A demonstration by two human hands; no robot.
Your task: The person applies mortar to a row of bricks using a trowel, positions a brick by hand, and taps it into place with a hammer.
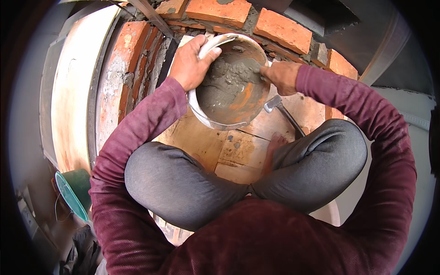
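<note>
Head view: locate bucket (196, 106) of grey mortar (233, 75) between left grip (190, 63) and right grip (282, 77). Note left grip partly closed, grasping bucket by upper-left rim (217, 42). Note right grip curled at opposite side; cannot tell whether clenched on anything.

At twelve o'clock, a bucket (194, 103) of what looks like smooth white plastic, its rim smeared, holds lumpy mortar (229, 82), wet and glossy in spots. Rough, matt clay bricks (283, 31) sit at one o'clock, a dull metal hammer head (273, 103) at two, a smooth, pale wooden panel (78, 91) at ten, a green plastic tub (79, 185) at eight. The trousers (178, 188) are matt grey cloth, the sleeves (348, 94) textured maroon fabric.
</note>
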